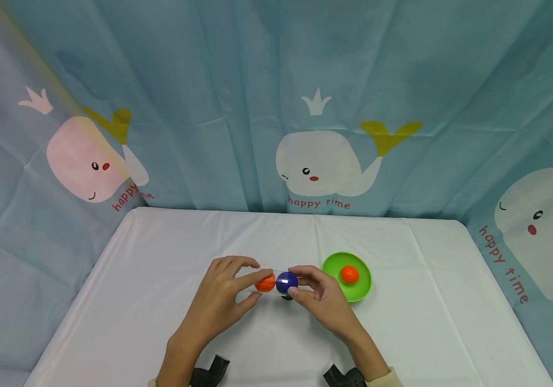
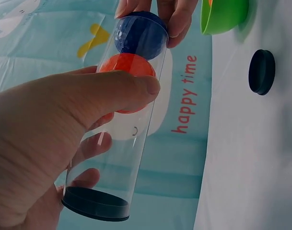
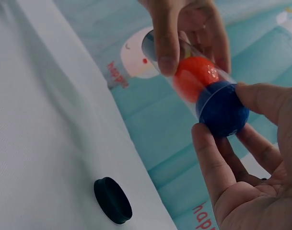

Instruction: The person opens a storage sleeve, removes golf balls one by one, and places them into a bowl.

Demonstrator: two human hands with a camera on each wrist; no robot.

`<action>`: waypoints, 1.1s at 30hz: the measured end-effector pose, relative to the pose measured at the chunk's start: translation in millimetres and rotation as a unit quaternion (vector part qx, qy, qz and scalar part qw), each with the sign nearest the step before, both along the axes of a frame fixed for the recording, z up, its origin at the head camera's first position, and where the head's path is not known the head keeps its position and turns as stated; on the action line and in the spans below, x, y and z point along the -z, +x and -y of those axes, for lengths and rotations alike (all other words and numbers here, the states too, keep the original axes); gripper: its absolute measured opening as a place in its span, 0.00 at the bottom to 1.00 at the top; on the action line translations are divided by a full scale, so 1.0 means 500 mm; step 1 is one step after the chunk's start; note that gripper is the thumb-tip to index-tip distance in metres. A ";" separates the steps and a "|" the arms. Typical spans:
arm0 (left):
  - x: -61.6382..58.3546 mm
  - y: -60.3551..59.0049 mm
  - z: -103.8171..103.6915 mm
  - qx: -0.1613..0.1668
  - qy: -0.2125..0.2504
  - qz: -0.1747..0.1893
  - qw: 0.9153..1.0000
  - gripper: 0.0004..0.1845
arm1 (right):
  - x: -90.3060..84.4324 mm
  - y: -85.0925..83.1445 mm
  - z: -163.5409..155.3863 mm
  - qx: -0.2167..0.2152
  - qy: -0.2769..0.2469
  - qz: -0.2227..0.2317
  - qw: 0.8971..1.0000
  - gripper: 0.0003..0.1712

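Two hands are gripping: left hand (image 1: 218, 298) curling around a clear tube (image 2: 118, 143) holding an orange ball (image 2: 126, 67), right hand (image 1: 322, 298) pinching a blue ball (image 3: 222, 109) at frame centre.

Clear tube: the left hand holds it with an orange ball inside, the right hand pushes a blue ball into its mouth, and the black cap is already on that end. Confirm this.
Not quite: the black cap is not on that end; it lies loose on the table, as the right wrist view shows. The rest holds: the left hand holds the tube with an orange ball inside, and the right hand pushes the blue ball into its mouth.
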State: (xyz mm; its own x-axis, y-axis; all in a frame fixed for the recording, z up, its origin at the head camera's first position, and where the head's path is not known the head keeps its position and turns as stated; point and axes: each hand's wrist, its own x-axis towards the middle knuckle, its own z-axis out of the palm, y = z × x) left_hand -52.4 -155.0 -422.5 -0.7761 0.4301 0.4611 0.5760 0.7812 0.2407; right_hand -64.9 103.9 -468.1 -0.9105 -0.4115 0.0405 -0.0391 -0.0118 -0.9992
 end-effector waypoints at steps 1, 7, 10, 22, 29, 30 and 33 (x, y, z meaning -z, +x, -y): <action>0.000 0.000 0.000 0.000 0.001 0.002 1.000 0.30 | 0.000 0.000 0.000 0.000 -0.002 -0.001 1.000 0.23; 0.002 -0.001 0.002 0.000 0.010 0.010 1.000 0.30 | -0.003 0.001 0.001 -0.004 -0.016 -0.003 1.000 0.23; 0.003 -0.002 0.002 -0.002 0.012 0.013 1.000 0.30 | -0.005 0.001 0.001 -0.001 -0.016 -0.001 1.000 0.23; -0.001 -0.003 0.009 -0.024 0.022 0.046 0.998 0.30 | -0.011 0.002 -0.008 0.006 -0.018 0.000 1.000 0.25; 0.005 -0.007 0.010 -0.016 0.032 0.050 0.998 0.30 | -0.018 0.000 -0.019 0.008 -0.022 -0.014 1.000 0.26; 0.005 -0.007 0.011 -0.013 0.035 0.049 0.998 0.31 | -0.019 0.000 -0.022 0.010 -0.020 -0.016 1.000 0.27; 0.007 -0.008 0.012 -0.010 0.035 0.050 0.998 0.30 | -0.024 -0.001 -0.030 0.018 -0.015 -0.016 1.000 0.27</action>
State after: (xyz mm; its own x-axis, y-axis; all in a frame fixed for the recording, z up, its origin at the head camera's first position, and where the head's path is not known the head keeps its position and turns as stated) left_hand -56.5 -160.8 -426.2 -0.8281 0.3841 0.4084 0.5307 0.7718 0.3502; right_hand -65.6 119.1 -456.2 -0.9226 -0.3769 0.0819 -0.0722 -0.0398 -0.9966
